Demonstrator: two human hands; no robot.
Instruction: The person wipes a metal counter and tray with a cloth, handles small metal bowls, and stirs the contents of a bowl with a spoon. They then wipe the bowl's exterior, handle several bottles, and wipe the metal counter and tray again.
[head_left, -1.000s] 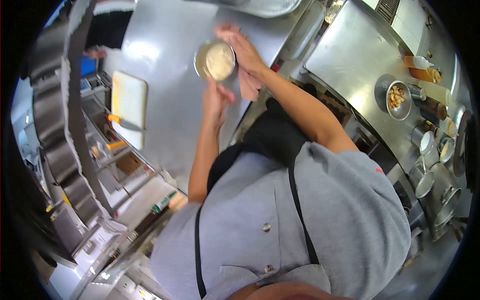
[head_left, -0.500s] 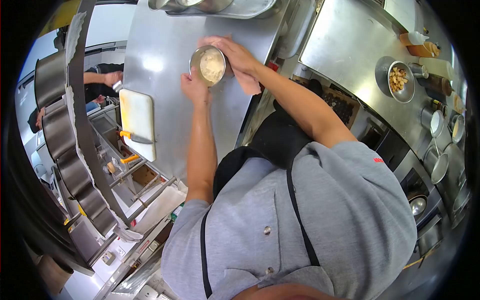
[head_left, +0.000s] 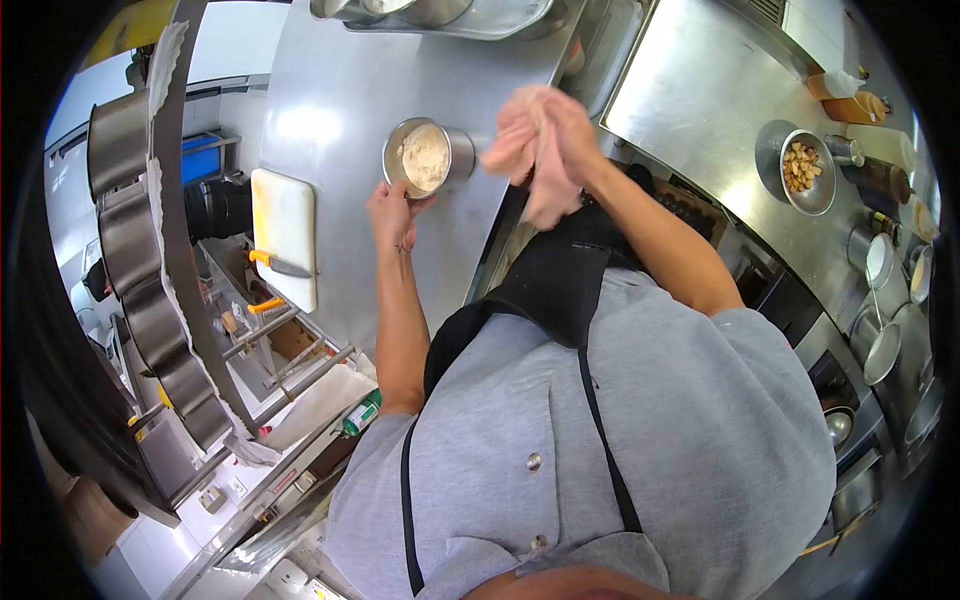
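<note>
A round metal container (head_left: 461,157) with a pale, crumbly or powdery substance (head_left: 425,157) inside stands on the steel table (head_left: 345,110). Its near rim is pinched by my left hand (head_left: 393,212), thumb at the edge. To the right of the container, past the table's edge, my right hand (head_left: 572,135) is raised and closed on a pink cloth (head_left: 540,150), which hangs down in folds.
Left on the table lies a white cutting board (head_left: 284,225) with an orange-handled knife (head_left: 285,266). A metal tray (head_left: 470,28) holds containers at the top. On the right counter (head_left: 700,90) sits a bowl of browned cubes (head_left: 803,168). A dark-clothed person (head_left: 220,208) is partly visible at left.
My right hand has left the container's side and moved right, lifting the pink cloth off the table. My left hand stays at the rim. The other person's arm is no longer in view.
</note>
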